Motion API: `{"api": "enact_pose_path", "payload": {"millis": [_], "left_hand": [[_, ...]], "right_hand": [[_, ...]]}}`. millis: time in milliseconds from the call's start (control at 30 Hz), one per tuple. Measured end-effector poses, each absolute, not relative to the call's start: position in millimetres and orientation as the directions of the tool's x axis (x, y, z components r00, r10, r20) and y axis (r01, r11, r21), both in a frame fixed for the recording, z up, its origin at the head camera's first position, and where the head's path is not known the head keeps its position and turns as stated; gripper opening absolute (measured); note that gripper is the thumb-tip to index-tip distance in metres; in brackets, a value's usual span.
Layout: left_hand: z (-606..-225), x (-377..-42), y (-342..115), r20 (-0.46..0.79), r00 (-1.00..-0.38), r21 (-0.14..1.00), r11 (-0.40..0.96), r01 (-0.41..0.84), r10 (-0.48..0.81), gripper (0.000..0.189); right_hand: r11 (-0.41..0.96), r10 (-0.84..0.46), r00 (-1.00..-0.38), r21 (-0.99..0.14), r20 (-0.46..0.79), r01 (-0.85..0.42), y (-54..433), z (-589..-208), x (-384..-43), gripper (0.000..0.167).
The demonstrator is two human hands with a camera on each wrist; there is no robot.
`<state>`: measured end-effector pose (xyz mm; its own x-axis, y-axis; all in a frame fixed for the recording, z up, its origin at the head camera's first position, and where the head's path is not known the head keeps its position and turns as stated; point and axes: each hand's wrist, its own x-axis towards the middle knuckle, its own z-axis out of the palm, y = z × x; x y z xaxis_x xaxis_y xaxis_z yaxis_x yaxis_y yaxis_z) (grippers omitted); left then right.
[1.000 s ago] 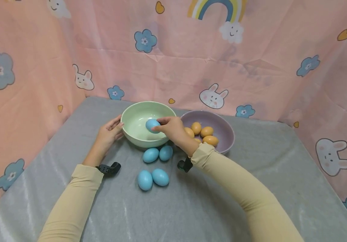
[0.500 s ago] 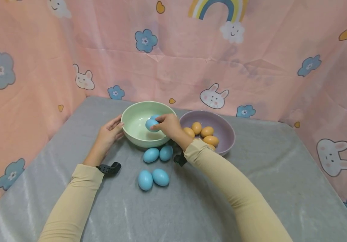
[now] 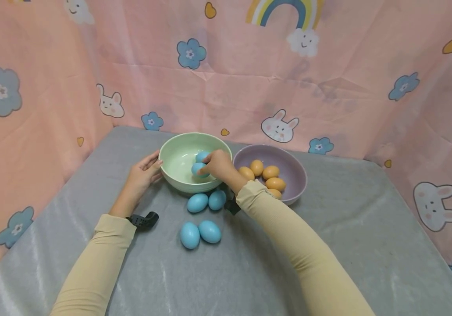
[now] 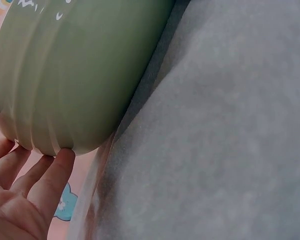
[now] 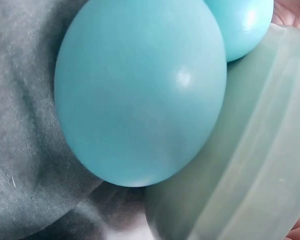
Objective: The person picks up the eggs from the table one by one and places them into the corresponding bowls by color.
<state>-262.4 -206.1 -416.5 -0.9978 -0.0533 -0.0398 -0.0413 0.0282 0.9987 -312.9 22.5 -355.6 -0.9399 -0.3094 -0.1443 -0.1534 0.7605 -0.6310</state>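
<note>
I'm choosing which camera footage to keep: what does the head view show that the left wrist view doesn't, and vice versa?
Only the head view shows the right hand holding a blue egg inside the green bowl, a second blue egg there, four blue eggs on the gray cloth, and the purple bowl with orange eggs.

Only the left wrist view shows, close up, fingertips against the green bowl's outer wall.

Both share the left hand, green bowl, gray cloth and pink backdrop.

No legible text or labels
</note>
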Motion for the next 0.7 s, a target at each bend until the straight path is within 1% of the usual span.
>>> {"api": "enact_pose_path", "payload": {"millis": [267,433,567,667,700], "left_hand": [[-414.7,-260.7,-204.9,-0.044,-0.997,0.999,0.029,-0.046,-0.063,0.055],[-415.5,-261.4,-205.2,-0.047,-0.997,0.998,0.027,-0.049,-0.061,0.055],[-415.7,-261.9,-205.2,-0.042,-0.998,0.999,0.020,-0.043,-0.055,0.055],[-415.3,-261.8,-205.0,-0.034,-0.998,0.999,0.018,-0.035,-0.053,0.055],[-415.3,-261.6,-205.0,-0.031,-0.998,0.999,0.017,-0.032,-0.053,0.055]], "right_hand": [[0.830,-0.322,-0.932,-0.523,-0.166,-0.193,19.4,-355.6,-315.4,0.044],[0.865,-0.310,-0.931,-0.463,-0.193,-0.192,15.1,-356.7,-315.2,0.046],[0.874,-0.308,-0.931,-0.445,-0.194,-0.197,14.2,-358.5,-314.9,0.046],[0.860,-0.313,-0.936,-0.466,-0.159,-0.208,15.9,-358.6,-312.7,0.046],[0.850,-0.323,-0.935,-0.480,-0.149,-0.217,17.0,-358.7,-311.9,0.039]]}}
